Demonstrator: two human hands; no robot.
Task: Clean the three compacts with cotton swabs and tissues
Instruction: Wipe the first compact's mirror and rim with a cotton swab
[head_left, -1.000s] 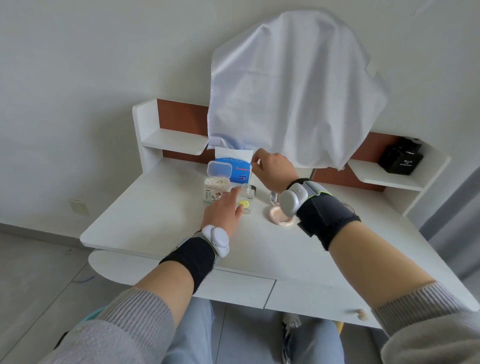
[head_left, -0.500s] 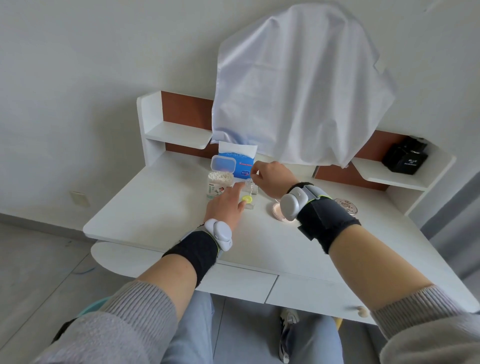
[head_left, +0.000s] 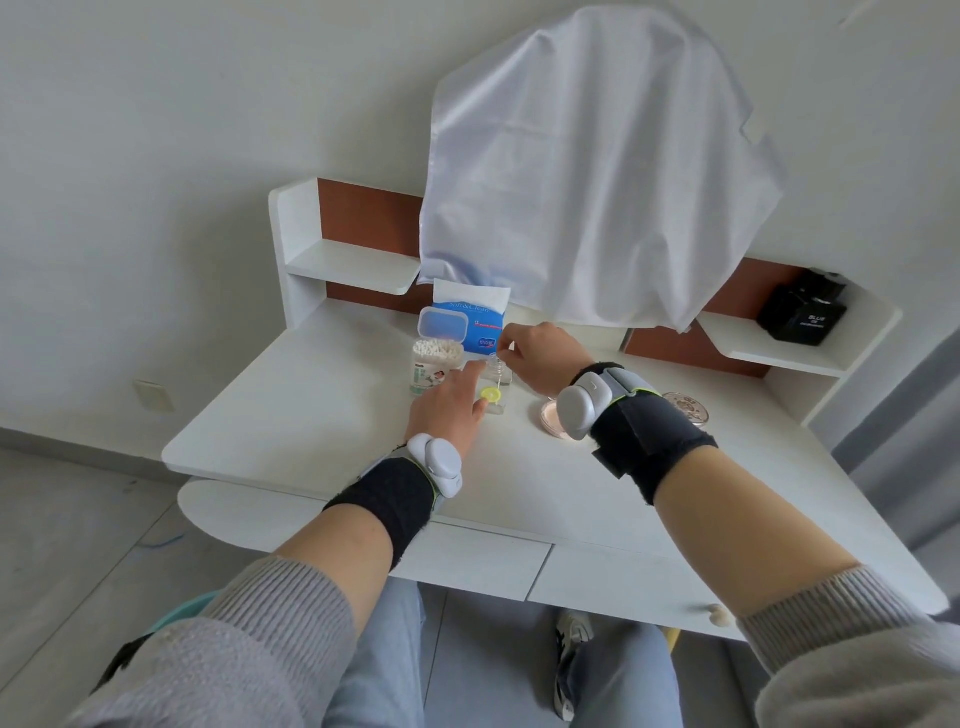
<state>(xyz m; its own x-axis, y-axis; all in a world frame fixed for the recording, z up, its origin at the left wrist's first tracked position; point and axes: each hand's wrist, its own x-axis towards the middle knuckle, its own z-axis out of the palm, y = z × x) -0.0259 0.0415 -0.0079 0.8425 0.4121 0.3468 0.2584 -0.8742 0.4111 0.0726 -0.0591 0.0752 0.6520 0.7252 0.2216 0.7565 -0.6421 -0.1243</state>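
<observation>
My right hand (head_left: 540, 348) pinches a thin white cotton swab (head_left: 500, 382) that points down at a small yellow disc (head_left: 491, 396) beside a little clear bottle (head_left: 494, 368). My left hand (head_left: 449, 408) lies on the desk with fingers stretched out, index and thumb touching either side of the bottle and disc. An open pink compact (head_left: 549, 415) sits half hidden behind my right wrist. A round patterned compact (head_left: 687, 408) lies further right. A third compact is not visible.
A jar of cotton swabs (head_left: 435, 364) with its blue lid raised stands left of the bottle, and a blue tissue pack (head_left: 470, 322) stands behind it. A white cloth (head_left: 587, 171) drapes over something at the back. A black box (head_left: 802, 314) sits on the right shelf.
My right hand has come back from the tissue pack and now sits over the bottle with the swab. My left hand has stayed by the yellow disc.
</observation>
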